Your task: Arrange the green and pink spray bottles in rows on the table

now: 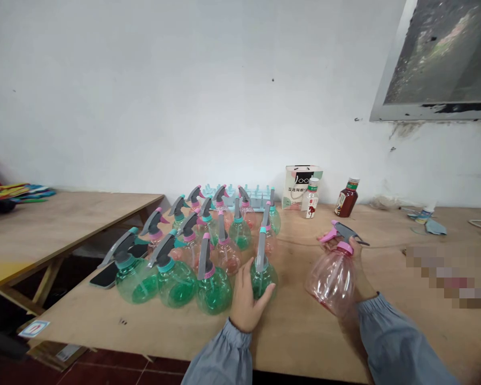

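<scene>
My left hand (244, 302) cups the near side of a green spray bottle (269, 279) with a teal collar, fingers on its left and thumb on its right. This bottle stands upright at the front right of a cluster of spray bottles. To the right, my right hand (358, 262) grips a clear pink spray bottle (331, 283) around its neck, tilted, its grey and pink trigger head pointing left. Part of that hand is hidden behind the bottle. Several more green bottles (176, 286) and pink bottles (227, 256) stand in rows to the left, with grey trigger heads.
A dark phone (104, 277) lies at the table's left edge. Against the wall stand a pale blue rack (260, 200), a paper bag (292, 187), a white-labelled bottle (310, 200) and a dark red drink bottle (348, 198). Another table (84, 219) is at the left, across a gap.
</scene>
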`<state>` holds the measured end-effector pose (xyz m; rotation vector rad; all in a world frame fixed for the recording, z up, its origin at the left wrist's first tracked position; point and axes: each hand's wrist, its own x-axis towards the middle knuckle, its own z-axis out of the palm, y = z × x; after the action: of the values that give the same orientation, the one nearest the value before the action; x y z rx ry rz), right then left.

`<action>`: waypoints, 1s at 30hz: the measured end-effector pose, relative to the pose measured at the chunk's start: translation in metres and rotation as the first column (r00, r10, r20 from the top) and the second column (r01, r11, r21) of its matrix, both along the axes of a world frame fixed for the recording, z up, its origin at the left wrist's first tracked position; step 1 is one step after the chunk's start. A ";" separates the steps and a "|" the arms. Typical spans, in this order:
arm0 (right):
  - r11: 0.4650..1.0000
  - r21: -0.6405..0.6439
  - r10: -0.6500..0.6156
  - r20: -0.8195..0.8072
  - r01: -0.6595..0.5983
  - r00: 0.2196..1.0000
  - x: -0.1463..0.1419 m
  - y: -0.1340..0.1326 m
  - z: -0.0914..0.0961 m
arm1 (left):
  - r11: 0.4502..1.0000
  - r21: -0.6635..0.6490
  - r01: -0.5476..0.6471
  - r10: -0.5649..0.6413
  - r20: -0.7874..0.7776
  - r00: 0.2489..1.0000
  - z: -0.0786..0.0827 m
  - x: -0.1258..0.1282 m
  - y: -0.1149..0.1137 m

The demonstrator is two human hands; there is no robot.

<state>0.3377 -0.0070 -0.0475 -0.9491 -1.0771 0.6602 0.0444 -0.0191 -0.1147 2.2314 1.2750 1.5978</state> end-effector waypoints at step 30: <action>0.973 0.007 -0.232 0.039 0.232 0.972 0.011 0.033 -0.029 | 0.995 -0.034 0.089 -0.088 0.038 0.995 0.001 0.000 -0.002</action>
<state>0.3482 0.0262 -0.0764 -1.0704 -0.9825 0.4493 0.0440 -0.0208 -0.1135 2.1943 1.1689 1.5641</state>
